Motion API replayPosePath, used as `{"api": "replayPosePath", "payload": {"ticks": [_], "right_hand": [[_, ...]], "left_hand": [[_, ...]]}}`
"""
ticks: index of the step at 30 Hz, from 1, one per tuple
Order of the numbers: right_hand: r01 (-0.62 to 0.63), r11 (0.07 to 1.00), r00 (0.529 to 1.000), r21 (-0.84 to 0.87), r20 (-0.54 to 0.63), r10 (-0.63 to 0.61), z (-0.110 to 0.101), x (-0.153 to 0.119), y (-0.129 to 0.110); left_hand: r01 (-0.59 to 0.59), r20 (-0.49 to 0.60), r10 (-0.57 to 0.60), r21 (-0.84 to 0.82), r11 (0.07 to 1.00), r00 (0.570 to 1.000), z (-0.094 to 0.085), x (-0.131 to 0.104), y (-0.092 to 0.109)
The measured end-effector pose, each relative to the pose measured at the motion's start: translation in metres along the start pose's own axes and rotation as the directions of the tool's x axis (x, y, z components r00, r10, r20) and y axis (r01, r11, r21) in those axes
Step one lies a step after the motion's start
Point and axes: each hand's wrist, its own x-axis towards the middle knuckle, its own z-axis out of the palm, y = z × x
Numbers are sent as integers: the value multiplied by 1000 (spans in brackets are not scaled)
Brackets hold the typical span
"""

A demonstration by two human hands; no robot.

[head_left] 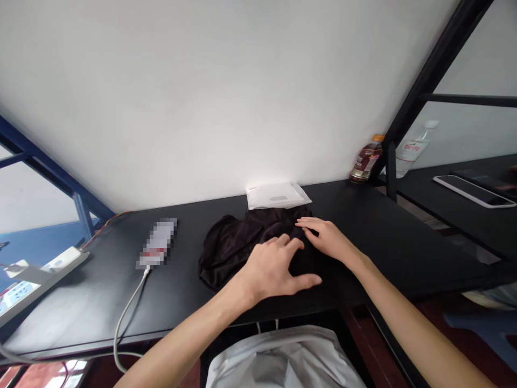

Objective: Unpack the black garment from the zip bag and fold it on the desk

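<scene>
A crumpled piece of black cloth (232, 242), which looks like a garment, lies on the black desk (181, 302) in front of me. My left hand (274, 267) is over its near middle, palm down, with the thumb spread wide and the fingers a little bent. On the cloth's right side rests my right hand (325, 237), its fingers stretched out almost flat. Neither hand shows a grip on the fabric. Both hands and the left forearm hide part of the cloth. Its exact kind I cannot make out.
Behind the cloth a white packet (278, 195) lies against the wall. A phone (158, 243) with a white cable (117, 337) is at left, near a power strip (60, 264). At right stand a dark drink bottle (367, 160) and a clear bottle (414, 151), beyond them another phone (472, 191).
</scene>
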Motion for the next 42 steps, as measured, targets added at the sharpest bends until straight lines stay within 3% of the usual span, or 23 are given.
{"api": "replayPosePath", "payload": {"ticks": [4,8,13,15,18,22,25,28,30,33,35,38,42], "right_hand": [[-1,1000,1000,-5,-12,1,-1,0,-1],[-4,1000,999,-8,-33,4,-2,1,-6],[47,999,992,-9,-115,-47,-6,-1,-32],[97,995,992,26,-85,-94,-8,-3,-48],[153,987,987,48,35,-155,-8,-8,-67],[164,986,971,-19,180,-158,1,-17,-75],[175,983,969,-54,187,-162,9,-22,-73],[202,978,970,-55,148,-192,15,-23,-71],[239,970,966,-54,116,-231,17,-22,-71],[289,954,957,-74,61,-285,15,-20,-73],[298,949,954,-103,27,-297,11,-17,-73],[295,943,953,-156,-20,-301,0,-13,-69],[260,935,958,-240,-58,-281,-16,-11,-51]], "left_hand": [[91,38,-91,0,996,995,10,2,5],[150,-110,-182,-251,956,977,2,3,-11],[218,-280,-370,-453,865,886,-24,-13,-44],[271,-313,-414,-411,871,855,-33,-24,-56],[344,-317,-424,-278,897,848,-40,-40,-72],[491,-218,-484,-22,871,848,-39,-55,-83],[542,-154,-525,109,833,837,-36,-61,-87],[497,-239,-462,113,860,854,-36,-63,-86],[386,-307,-348,71,920,886,-38,-64,-84],[148,-263,-144,-2,989,954,-37,-64,-76],[82,-215,-80,-1,997,973,-32,-63,-71],[109,-256,-102,15,994,961,-22,-58,-67],[168,-399,-217,-155,973,891,-22,-52,-65]]}}
